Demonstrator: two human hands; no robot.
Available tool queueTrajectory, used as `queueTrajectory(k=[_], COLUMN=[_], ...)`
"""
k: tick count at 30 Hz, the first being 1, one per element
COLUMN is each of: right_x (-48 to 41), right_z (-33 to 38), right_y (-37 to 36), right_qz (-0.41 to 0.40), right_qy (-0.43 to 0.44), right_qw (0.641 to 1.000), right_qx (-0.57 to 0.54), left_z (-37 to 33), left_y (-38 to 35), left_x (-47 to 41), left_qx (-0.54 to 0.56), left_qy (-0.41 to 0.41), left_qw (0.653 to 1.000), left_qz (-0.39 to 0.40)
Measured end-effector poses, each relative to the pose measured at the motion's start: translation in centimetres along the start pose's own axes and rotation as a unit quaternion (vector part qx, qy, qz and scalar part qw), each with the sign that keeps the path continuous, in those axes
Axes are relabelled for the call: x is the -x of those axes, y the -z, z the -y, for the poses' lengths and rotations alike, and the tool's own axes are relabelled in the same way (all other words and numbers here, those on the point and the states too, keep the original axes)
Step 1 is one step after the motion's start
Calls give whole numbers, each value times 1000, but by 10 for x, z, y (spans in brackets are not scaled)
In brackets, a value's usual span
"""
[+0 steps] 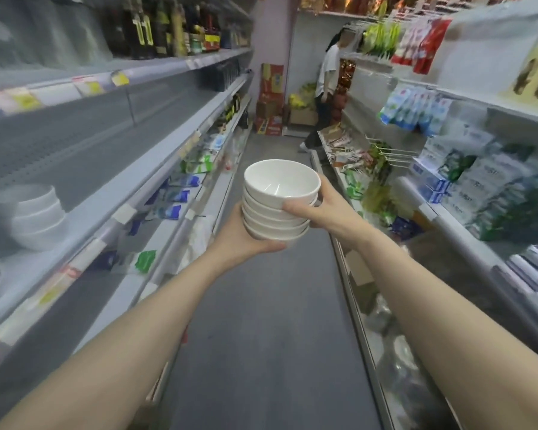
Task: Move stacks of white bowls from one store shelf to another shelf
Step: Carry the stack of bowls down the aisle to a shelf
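A stack of white bowls (278, 209) is held out in the middle of the aisle, above the grey floor (261, 336), between the two runs of shelving. The left hand (246, 240) sits beneath it, palm up, with the fingers curled round the lowest bowl so the stack rests in it. The right hand (320, 209) grips the stack from the right, with the thumb laid across the near side of the upper bowls and the fingers wrapped round the far side, out of sight. The stack stands nearly upright and the top bowl is empty.

On the left shelf (84, 212), near us, stands another pile of white bowls (38, 218), blurred, well apart from the held stack. Dark bottles (168, 29) line the upper left shelf. On the right hang and lie packets (416, 110) of goods. At the far end a person (326, 88) stands by the right shelving, next to cardboard boxes (271, 97).
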State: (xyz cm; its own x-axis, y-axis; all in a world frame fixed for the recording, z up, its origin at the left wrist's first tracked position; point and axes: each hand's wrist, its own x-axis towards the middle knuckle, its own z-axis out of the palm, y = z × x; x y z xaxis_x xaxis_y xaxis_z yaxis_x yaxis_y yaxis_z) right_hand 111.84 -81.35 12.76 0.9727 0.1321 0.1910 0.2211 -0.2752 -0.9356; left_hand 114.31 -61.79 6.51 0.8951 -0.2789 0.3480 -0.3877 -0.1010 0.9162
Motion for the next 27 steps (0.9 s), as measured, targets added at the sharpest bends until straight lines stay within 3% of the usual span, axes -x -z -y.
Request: queueTrajectory(k=[13, 27], right_x=[-291, -639], right_z=[-84, -171], right_y=[102, 182], right_qz=[56, 33], right_qy=[5, 6], right_qw=[998, 999], right_qx=[8, 2], left_z=[116, 228], left_y=[-15, 18], left_x=[-294, -637], left_qx=[-26, -49], left_qy=[18, 9], left_qw=[999, 999], left_qz=[-36, -12])
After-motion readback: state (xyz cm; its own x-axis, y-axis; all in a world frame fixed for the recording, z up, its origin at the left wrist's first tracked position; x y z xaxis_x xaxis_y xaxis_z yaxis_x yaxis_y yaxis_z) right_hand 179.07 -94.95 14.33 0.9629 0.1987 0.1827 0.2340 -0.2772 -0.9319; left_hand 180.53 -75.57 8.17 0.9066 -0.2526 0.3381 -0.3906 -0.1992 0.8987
